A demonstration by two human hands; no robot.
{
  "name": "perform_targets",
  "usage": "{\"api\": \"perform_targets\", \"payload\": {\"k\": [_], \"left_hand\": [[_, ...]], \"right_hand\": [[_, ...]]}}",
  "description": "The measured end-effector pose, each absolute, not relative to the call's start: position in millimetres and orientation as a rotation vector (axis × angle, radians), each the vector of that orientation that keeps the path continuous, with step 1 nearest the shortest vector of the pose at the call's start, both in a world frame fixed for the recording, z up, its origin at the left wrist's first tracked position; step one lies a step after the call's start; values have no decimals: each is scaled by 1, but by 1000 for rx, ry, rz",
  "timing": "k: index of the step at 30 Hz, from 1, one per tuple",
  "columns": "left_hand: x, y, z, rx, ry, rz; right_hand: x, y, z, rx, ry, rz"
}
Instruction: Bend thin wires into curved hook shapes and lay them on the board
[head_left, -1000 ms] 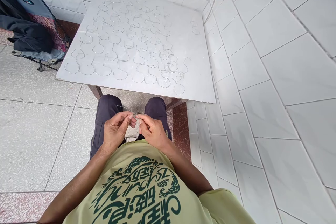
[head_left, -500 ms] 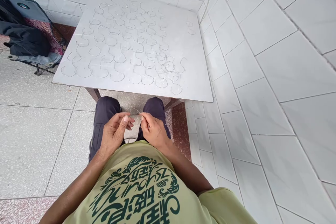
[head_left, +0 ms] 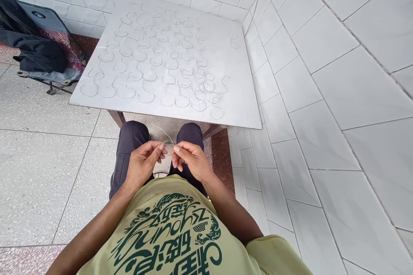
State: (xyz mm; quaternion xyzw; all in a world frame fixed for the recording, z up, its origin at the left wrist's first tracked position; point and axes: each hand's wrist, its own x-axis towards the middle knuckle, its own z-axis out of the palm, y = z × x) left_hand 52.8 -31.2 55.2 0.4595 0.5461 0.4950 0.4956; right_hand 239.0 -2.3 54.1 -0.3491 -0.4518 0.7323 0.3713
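Note:
A thin, pale wire [head_left: 164, 130] is pinched between both hands over my lap, with a curved length rising toward the table edge. My left hand [head_left: 146, 159] is closed on it, thumb against forefinger. Close beside it, my right hand [head_left: 190, 159] pinches the wire too, its lower fingers loosely curled. The fingertips are a small gap apart. Beyond my knees stands a low white table [head_left: 238, 99], on which many S-shaped wire pieces [head_left: 146, 94] lie in rough rows. Toward the right, several of these pieces overlap in a tangle [head_left: 206, 86].
On the left stands a folding chair [head_left: 61, 43] with dark cloth [head_left: 38, 53] over it. White tiled walls [head_left: 290, 94] border the table at the back and right. A pale cable [head_left: 256, 4] hangs at the corner. Speckled tiles cover the floor [head_left: 74, 159].
The wire now shows a longer curved stretch above the fingers. My right hand has turned, and both hands have come nearer each other. The view has tilted slightly.

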Motion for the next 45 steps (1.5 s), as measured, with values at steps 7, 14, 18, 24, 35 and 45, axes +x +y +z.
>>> {"api": "perform_targets", "payload": {"k": [7, 14, 18, 24, 35, 45], "left_hand": [[56, -28, 63, 1092, 1275, 1191], [53, -28, 63, 1070, 1296, 1178], [48, -28, 60, 1051, 1341, 1178], [50, -33, 74, 1042, 1294, 1146], [52, -31, 70, 954, 1271, 1199], [50, -30, 65, 977, 1314, 1144]], "right_hand": [[239, -4, 53, -709, -943, 2055], [243, -2, 49, -682, -913, 2004], [251, -1, 54, -822, -1403, 1637], [260, -2, 74, -1061, -2372, 474], [248, -3, 80, -940, -2579, 277], [248, 5, 68, -1187, -1919, 1034]]}}
